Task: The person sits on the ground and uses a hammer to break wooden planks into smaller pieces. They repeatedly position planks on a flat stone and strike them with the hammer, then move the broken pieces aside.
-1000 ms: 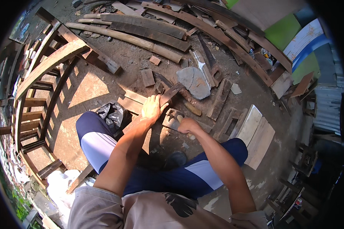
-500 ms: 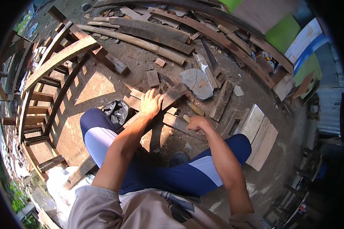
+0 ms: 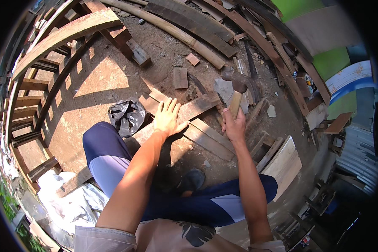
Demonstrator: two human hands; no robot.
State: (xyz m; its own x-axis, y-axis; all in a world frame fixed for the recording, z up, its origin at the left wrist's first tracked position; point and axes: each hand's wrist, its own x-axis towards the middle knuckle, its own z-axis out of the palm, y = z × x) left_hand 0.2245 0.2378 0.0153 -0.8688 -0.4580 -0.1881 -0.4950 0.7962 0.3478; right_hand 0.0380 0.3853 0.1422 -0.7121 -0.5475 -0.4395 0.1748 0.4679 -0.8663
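Note:
My left hand (image 3: 168, 119) lies open, fingers spread, pressing on a thick wooden beam (image 3: 199, 106) that slants across the ground in front of me. Under and beside that beam are lighter planks (image 3: 210, 140), crossing it at an angle. My right hand (image 3: 234, 127) is closed round the wooden handle of a hammer (image 3: 236, 101). The hammer is held to the right of the beam with its dark metal head up. Behind the hammer head, a grey stone slab (image 3: 223, 89) is partly hidden.
A curved wooden frame with slats (image 3: 67, 31) stands at the left. A black plastic bag (image 3: 128, 117) lies by my left knee. Bamboo poles (image 3: 168, 27) and long boards (image 3: 197, 25) are piled at the back. Pale boards (image 3: 286, 168) lie beside my right knee.
My right hand has swung up and away from the planks, and the hammer head now points upward. My left hand stays on the beam, its fingers more spread. The view has shifted.

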